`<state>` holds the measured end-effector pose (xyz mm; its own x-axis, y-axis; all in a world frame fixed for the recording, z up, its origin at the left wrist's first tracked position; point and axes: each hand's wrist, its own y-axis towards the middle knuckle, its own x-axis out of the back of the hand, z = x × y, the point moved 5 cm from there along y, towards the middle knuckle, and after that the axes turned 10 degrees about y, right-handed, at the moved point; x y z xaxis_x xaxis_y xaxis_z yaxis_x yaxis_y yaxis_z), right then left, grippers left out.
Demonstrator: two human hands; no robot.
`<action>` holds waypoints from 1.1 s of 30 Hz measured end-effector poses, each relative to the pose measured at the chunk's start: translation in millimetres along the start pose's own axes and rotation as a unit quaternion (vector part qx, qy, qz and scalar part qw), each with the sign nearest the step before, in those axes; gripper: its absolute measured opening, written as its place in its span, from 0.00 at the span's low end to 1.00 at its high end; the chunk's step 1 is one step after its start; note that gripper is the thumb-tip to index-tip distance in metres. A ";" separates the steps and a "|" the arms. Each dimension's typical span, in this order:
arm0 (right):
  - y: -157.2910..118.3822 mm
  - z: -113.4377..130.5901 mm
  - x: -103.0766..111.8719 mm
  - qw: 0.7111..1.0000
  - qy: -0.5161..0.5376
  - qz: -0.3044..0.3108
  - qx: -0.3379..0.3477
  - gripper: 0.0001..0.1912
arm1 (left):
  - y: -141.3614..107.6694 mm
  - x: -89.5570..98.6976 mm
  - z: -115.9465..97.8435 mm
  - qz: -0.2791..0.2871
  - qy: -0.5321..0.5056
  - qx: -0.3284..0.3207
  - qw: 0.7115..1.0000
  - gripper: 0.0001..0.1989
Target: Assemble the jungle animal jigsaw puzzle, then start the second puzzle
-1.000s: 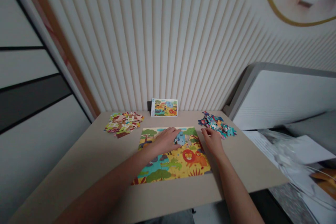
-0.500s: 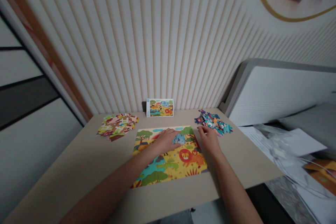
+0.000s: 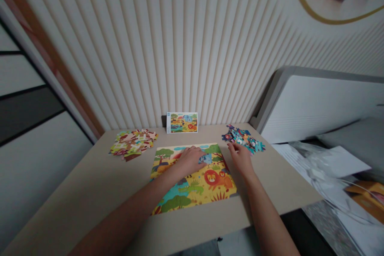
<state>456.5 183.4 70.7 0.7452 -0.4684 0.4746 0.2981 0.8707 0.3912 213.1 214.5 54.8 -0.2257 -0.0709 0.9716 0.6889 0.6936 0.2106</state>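
Observation:
A jigsaw puzzle (image 3: 195, 196) with savanna animals, among them a lion, a crocodile and an elephant, lies assembled on the table. My left hand (image 3: 190, 160) rests flat across its upper middle, fingers stretched out, hiding part of the picture. Beside the puzzle's upper right edge is my right hand (image 3: 242, 160), its fingers bent inward and the tips close together. Whether anything sits between those tips is too small to make out. Just beyond that hand lies a pile of blue and teal puzzle pieces (image 3: 244, 138), partly covered by it.
A picture card (image 3: 182, 123) showing the same animal scene leans upright at the ribbed wall. Another heap of green, pink and brown puzzle pieces (image 3: 133, 144) lies at the table's back left. Beyond the table's right edge are papers, plastic wrap and white cables (image 3: 327, 196).
My right hand has shifted very slightly at the puzzle's right edge. My left hand stays on the puzzle. The view itself has moved a little.

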 end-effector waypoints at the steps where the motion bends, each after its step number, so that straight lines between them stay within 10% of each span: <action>1: -0.1 -0.1 -0.2 1.000 0.002 0.001 0.001 0.26 | 0.1 1.4 -1.1 0.003 0.005 -0.004 1.000 0.14; 21: 0.4 2.8 -1.3 1.000 0.004 0.004 0.013 0.25 | -22.8 -9.7 -32.1 0.009 -0.008 -0.186 0.983 0.25; 33: -3.2 -4.8 -22.3 0.992 -0.081 0.096 0.032 0.26 | -23.8 -0.6 -36.4 -0.010 0.006 -0.125 0.992 0.22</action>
<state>441.9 191.7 55.1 0.6772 -0.3180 0.6635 0.1182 0.9371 0.3285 221.9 172.0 53.1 -0.2341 -0.0927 0.9678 0.8339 0.4926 0.2489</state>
